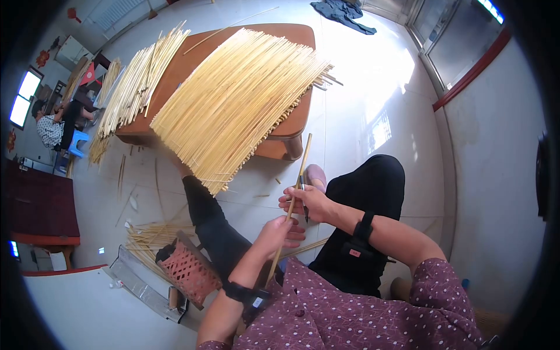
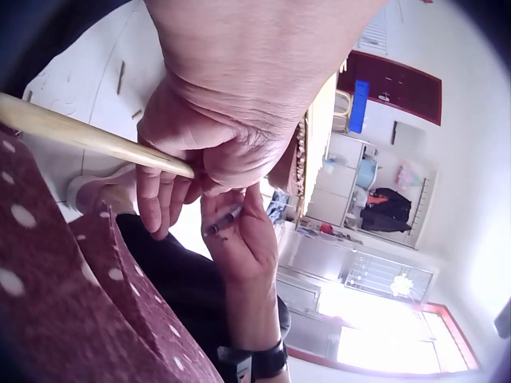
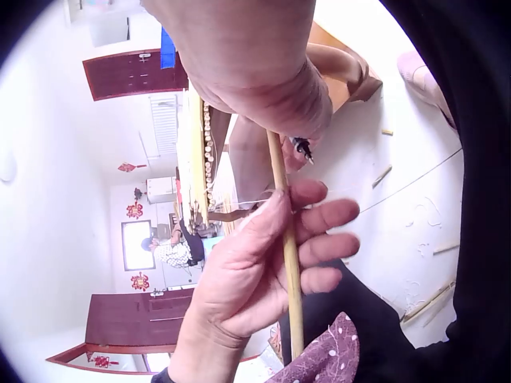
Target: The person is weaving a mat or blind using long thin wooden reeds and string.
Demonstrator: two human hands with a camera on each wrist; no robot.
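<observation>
In the head view a long thin stick slants between both hands, its lower end by the purple shirt. My left hand holds it lower down; in the right wrist view the left thumb lies on the stick and the other fingers spread behind it. Just above, my right hand is at the stick with a slim dark tool held in it. The tool shows a pointed dark tip beneath the right hand. The right fingertips are partly hidden there.
A wide layer of pale sticks covers much of the brown table, with another bundle at its left. A reddish woven basket stands by the left leg. Loose sticks lie on the floor. Someone sits far left.
</observation>
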